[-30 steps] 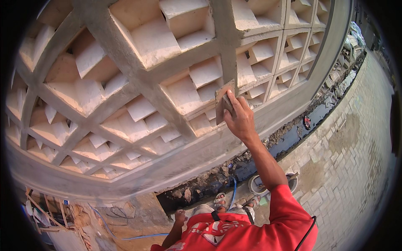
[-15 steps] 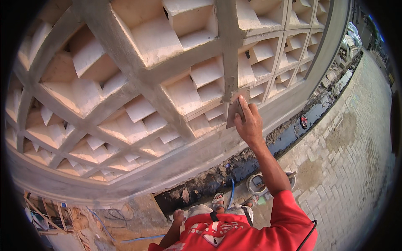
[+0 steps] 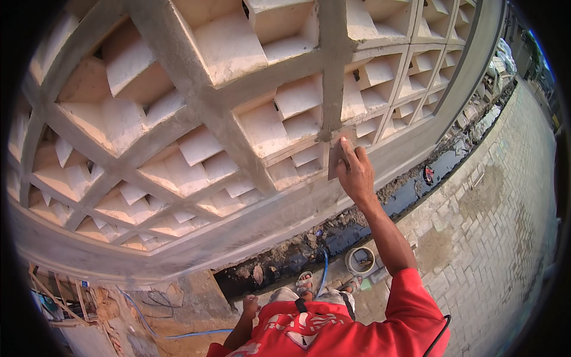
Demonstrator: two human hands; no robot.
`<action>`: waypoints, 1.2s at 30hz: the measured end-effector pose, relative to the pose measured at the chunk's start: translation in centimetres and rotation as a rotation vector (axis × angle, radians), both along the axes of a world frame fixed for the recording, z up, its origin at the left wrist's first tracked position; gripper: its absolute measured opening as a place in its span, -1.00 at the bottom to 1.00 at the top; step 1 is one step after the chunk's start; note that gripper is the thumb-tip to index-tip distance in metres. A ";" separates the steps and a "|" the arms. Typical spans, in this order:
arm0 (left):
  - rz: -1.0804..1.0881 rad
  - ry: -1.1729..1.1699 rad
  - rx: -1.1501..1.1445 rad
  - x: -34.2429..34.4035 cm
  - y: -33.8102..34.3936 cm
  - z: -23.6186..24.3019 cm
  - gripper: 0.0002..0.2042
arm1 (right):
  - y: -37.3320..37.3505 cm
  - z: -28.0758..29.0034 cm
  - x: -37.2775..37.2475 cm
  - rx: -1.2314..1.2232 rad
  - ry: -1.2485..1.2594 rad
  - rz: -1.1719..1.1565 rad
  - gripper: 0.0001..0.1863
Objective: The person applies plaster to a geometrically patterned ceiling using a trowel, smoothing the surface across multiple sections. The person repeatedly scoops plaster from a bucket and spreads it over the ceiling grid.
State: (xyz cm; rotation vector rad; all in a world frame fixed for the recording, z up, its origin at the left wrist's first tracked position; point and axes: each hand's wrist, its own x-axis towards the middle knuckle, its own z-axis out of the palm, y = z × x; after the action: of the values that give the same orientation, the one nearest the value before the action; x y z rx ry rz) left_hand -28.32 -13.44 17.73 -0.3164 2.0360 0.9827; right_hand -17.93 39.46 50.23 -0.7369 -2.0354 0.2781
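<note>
My right hand [image 3: 355,174] is raised against a white wall of recessed square blocks [image 3: 238,119] and grips a small flat grey trowel [image 3: 336,157]. The trowel's blade lies on a grey mortar joint [image 3: 332,89] that runs upward between two columns of blocks. My left hand [image 3: 250,304] hangs low by my waist, loosely closed; I cannot tell if anything is in it. My red shirt and my sandalled feet show at the bottom.
A muddy ditch [image 3: 357,220] with dark water runs along the wall's foot. A small round bucket [image 3: 360,259] stands by my feet beside a blue hose [image 3: 324,273]. Paved bricks [image 3: 493,238] spread to the right. Loose wires and rubble [image 3: 89,297] lie lower left.
My right hand and the trowel have slid a little right and down along the wall onto the vertical joint. My left hand has stayed low.
</note>
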 end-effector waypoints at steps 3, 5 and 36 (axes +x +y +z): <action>-0.005 0.071 0.014 0.1 -0.5 -0.4 -0.75 | 0.3 5.4 -0.4 0.002 0.078 0.002 -0.35; 0.015 0.057 -0.011 -0.1 -0.4 -0.2 -0.74 | 0.8 7.4 -1.5 0.038 0.020 -0.035 -0.35; -0.029 0.036 -0.003 0.0 0.6 -0.8 -0.69 | 1.2 8.0 -2.2 0.101 0.003 -0.004 -0.42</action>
State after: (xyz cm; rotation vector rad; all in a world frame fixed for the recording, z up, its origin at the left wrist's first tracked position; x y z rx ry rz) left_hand -28.30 -12.87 16.92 -0.2715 2.0690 0.9734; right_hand -20.15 40.71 58.19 -0.6771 -2.0288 0.1726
